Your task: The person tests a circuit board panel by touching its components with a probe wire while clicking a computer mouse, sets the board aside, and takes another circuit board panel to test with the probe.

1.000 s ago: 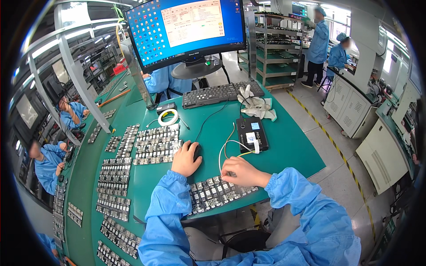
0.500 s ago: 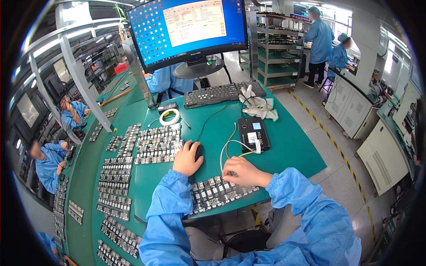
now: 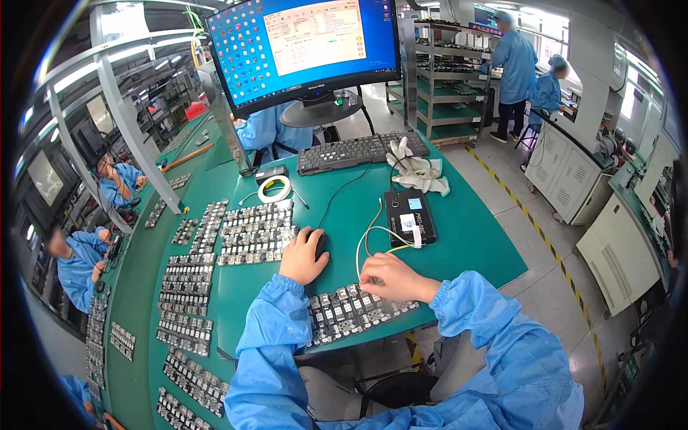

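Note:
My left hand (image 3: pixel 302 256) rests cupped over a black computer mouse (image 3: pixel 320 245) on the green bench (image 3: pixel 459 236). My right hand (image 3: pixel 390 277) has its fingers closed on a small connector at the end of white and yellow wires (image 3: pixel 367 240), held down over a panel of small circuit boards (image 3: pixel 344 312) at the bench's front edge. The wires run up to a black box-shaped device (image 3: pixel 408 216) with a small screen. Both arms are in blue sleeves.
Several rows of circuit board panels (image 3: pixel 247 231) fill the left of the bench. A monitor (image 3: pixel 304 50), a keyboard (image 3: pixel 355 150), white gloves (image 3: pixel 419 172) and a tape roll (image 3: pixel 274 189) lie farther back. Other people in blue coats work at left and by shelves (image 3: pixel 444 79) at back right.

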